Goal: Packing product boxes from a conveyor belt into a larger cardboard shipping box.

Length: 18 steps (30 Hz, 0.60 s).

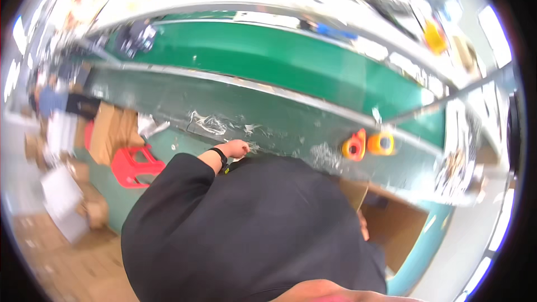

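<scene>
Apparently, left grip (236,148) is curled in at the table's (307,126) near edge, can't tell if holding anything, plastic scraps (211,123) just ahead-left, while half-hidden right grip (363,227), closure unclear, sits by the box (397,226), perhaps steadying it.

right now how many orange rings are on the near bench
2: a red-orange ring and, to its right, a yellow-orange ring, both on the near bench, right of centre; more may be hidden.
</scene>
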Tool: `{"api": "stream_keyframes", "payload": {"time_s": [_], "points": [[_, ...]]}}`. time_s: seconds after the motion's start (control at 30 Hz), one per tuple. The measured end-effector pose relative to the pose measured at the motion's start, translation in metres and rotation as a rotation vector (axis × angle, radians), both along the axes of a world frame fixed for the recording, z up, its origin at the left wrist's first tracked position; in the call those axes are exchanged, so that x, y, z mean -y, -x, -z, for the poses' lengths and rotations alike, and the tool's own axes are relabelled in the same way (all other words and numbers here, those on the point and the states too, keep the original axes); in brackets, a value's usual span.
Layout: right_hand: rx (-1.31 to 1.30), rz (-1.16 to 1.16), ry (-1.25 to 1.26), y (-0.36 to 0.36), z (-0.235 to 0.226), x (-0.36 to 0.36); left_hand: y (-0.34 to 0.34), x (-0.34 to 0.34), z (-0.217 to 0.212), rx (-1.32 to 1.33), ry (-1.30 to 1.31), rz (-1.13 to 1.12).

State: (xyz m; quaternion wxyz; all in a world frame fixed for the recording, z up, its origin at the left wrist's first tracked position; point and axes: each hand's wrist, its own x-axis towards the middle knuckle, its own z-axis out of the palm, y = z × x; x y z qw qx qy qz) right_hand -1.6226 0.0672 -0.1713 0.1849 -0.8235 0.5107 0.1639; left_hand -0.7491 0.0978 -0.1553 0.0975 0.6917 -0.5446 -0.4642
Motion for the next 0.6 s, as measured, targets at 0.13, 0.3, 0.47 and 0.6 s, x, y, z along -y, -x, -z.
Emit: {"api": "stream_keyframes", "payload": {"time_s": [0.13,0.3,0.47,0.6], "points": [[0.064,0.199,-0.138,-0.059,-0.088,0.102,-0.098,-0.067,0.031,0.153,0.106,-0.074],[-0.247,0.043,-0.080,-0.234,-0.177,0.127,-0.216,-0.190,0.090,0.465,0.048,-0.247],[0.002,0.177,0.761,-0.234,-0.263,0.211,-0.202,-0.183,0.076,-0.574,0.173,-0.989],[0.480,0.512,0.342,-0.453,-0.331,0.143,-0.210,-0.096,-0.100,-0.928,0.318,-0.914]]}}
